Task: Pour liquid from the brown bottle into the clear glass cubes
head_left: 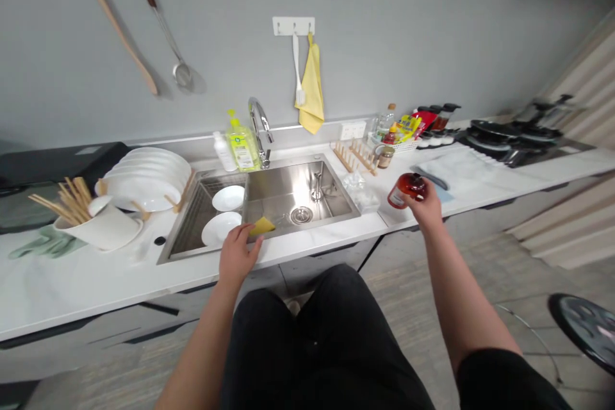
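Note:
My right hand (425,207) is wrapped round an amber bottle (402,191) with a dark top and a pale label, tilted at the counter's front edge right of the sink. At the sink's front rim rests my left hand (239,253), its thumb apart from its fingers. Beside those fingertips lies a yellow sponge (262,225) at the front of the steel sink (283,189); whether they touch it I cannot tell. Two white bowls, a front one (218,229) and a rear one (229,198), sit in the left basin.
A faucet (263,134) rises behind the sink beside a green soap bottle (241,144). White plates (148,179) and a utensil holder (98,227) stand left. Rightward are a wooden rack (358,157), a small jar (385,156), a condiment basket (401,143) and a black pan (494,131).

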The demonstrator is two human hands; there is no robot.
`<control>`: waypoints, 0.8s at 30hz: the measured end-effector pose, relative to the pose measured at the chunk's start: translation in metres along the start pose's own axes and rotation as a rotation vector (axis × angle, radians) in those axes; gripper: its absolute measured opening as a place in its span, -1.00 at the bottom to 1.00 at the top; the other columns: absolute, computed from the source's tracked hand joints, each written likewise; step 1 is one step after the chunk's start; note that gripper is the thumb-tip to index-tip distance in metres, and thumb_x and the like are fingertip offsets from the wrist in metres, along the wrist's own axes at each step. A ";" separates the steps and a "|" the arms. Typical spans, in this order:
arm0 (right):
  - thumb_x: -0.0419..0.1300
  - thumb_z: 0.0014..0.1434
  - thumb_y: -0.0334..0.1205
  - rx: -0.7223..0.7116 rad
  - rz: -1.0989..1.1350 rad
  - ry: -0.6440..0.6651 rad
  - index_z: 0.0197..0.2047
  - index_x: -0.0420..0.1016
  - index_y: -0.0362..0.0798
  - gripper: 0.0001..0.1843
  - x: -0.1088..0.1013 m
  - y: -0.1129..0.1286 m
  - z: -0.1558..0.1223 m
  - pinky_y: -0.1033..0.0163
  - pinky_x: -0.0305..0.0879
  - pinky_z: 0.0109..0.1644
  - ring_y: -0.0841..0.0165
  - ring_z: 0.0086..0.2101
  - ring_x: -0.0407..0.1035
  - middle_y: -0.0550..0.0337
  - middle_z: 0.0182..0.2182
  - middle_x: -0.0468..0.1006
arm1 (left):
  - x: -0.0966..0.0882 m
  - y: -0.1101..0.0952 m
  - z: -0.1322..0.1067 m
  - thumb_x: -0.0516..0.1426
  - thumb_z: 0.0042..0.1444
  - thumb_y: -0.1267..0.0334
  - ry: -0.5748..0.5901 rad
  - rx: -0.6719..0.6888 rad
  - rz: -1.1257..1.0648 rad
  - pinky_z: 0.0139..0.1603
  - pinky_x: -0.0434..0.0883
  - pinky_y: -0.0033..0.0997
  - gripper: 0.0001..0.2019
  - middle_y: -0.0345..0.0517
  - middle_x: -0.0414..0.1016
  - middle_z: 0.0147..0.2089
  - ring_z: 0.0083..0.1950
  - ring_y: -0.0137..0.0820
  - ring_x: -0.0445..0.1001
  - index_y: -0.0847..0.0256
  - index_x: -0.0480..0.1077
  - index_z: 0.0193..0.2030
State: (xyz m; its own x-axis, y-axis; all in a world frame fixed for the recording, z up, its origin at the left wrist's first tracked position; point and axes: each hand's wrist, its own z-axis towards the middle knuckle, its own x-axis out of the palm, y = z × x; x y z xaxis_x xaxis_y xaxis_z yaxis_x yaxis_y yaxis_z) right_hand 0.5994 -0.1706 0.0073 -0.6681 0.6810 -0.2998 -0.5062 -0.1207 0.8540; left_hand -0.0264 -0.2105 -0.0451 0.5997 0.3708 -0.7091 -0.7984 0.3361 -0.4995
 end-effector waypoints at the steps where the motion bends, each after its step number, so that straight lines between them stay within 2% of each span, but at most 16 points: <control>1: 0.65 -0.16 0.19 0.017 -0.006 -0.001 0.39 0.46 -0.05 0.11 0.006 -0.007 0.010 -0.34 0.64 0.18 -0.12 0.04 0.66 -0.23 0.18 0.69 | 0.000 0.000 0.000 0.23 0.45 -0.13 0.007 0.009 0.011 0.60 0.40 0.28 -0.56 0.17 0.63 0.36 0.45 0.18 0.52 0.03 0.57 0.30; 4: 0.63 -0.15 0.14 0.068 -0.002 0.008 0.35 0.48 -0.06 0.05 0.030 -0.020 0.030 -0.28 0.61 0.22 -0.08 0.04 0.65 -0.26 0.21 0.69 | -0.001 0.000 0.001 0.23 0.44 -0.11 0.040 0.047 0.035 0.61 0.39 0.28 -0.56 0.17 0.62 0.39 0.47 0.18 0.50 0.03 0.57 0.32; 8: 0.63 -0.13 0.09 0.143 -0.038 0.014 0.35 0.51 -0.07 0.01 0.057 -0.029 0.043 -0.25 0.57 0.26 -0.07 0.06 0.65 -0.28 0.22 0.72 | -0.003 -0.003 0.002 0.22 0.45 -0.07 0.062 0.074 0.058 0.62 0.37 0.29 -0.56 0.19 0.62 0.38 0.49 0.17 0.48 0.05 0.56 0.33; 11: 0.61 -0.07 0.08 0.169 -0.074 0.026 0.40 0.49 -0.09 0.02 0.068 -0.028 0.050 -0.27 0.52 0.31 -0.08 0.09 0.64 -0.28 0.22 0.72 | -0.003 -0.006 0.002 0.23 0.45 -0.07 0.069 0.059 0.059 0.62 0.38 0.29 -0.58 0.19 0.64 0.35 0.47 0.17 0.50 0.05 0.58 0.31; 14: 0.62 -0.06 0.09 0.155 -0.083 0.019 0.46 0.43 -0.11 0.08 0.068 -0.021 0.048 -0.29 0.50 0.34 -0.13 0.19 0.58 -0.34 0.28 0.65 | -0.004 -0.006 0.002 0.22 0.46 -0.08 0.069 0.053 0.060 0.62 0.38 0.29 -0.58 0.18 0.64 0.35 0.47 0.16 0.50 0.05 0.58 0.30; 16: 0.57 0.03 0.15 0.090 -0.081 -0.082 0.43 0.42 -0.10 0.01 0.062 -0.013 0.034 -0.31 0.50 0.34 -0.15 0.24 0.54 -0.35 0.32 0.59 | -0.004 -0.005 0.002 0.21 0.47 -0.08 0.065 0.048 0.058 0.61 0.39 0.29 -0.58 0.18 0.64 0.36 0.47 0.16 0.50 0.04 0.58 0.31; 19: 0.37 0.29 0.23 -0.072 -0.054 -0.246 0.31 0.45 -0.02 -0.30 0.056 0.002 -0.007 -0.26 0.56 0.28 -0.06 0.18 0.55 -0.21 0.22 0.61 | -0.003 -0.001 0.002 0.20 0.48 -0.09 0.048 0.040 0.049 0.61 0.39 0.27 -0.58 0.17 0.64 0.36 0.47 0.15 0.51 0.04 0.57 0.31; 21: 0.38 0.30 0.25 -0.140 -0.044 -0.149 0.27 0.47 0.00 -0.35 0.060 0.013 -0.041 -0.19 0.62 0.19 -0.02 0.10 0.59 -0.11 0.12 0.63 | -0.002 0.002 0.002 0.21 0.49 -0.10 0.039 0.043 0.041 0.62 0.38 0.26 -0.58 0.17 0.64 0.36 0.47 0.15 0.51 0.05 0.57 0.31; 22: 0.42 0.26 0.26 -0.174 -0.055 -0.078 0.30 0.46 -0.01 -0.28 0.065 0.018 -0.057 -0.19 0.62 0.20 -0.04 0.13 0.59 -0.14 0.17 0.62 | -0.001 0.003 0.002 0.21 0.49 -0.10 0.036 0.045 0.037 0.62 0.38 0.26 -0.58 0.17 0.64 0.36 0.47 0.15 0.51 0.06 0.57 0.30; 24: 0.50 0.14 0.28 -0.220 -0.092 -0.020 0.43 0.40 -0.07 -0.04 0.079 0.026 -0.079 -0.29 0.55 0.34 -0.14 0.26 0.53 -0.27 0.30 0.56 | -0.001 0.003 0.001 0.21 0.48 -0.10 0.034 0.043 0.028 0.63 0.37 0.27 -0.58 0.17 0.64 0.36 0.47 0.15 0.51 0.06 0.57 0.30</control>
State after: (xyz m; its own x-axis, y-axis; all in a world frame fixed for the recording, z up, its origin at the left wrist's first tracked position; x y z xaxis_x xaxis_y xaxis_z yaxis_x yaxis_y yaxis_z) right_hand 0.4903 -0.1768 -0.0279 -0.6043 0.7100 -0.3616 -0.6724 -0.2111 0.7094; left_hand -0.0296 -0.2087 -0.0454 0.5741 0.3517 -0.7394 -0.8116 0.3634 -0.4574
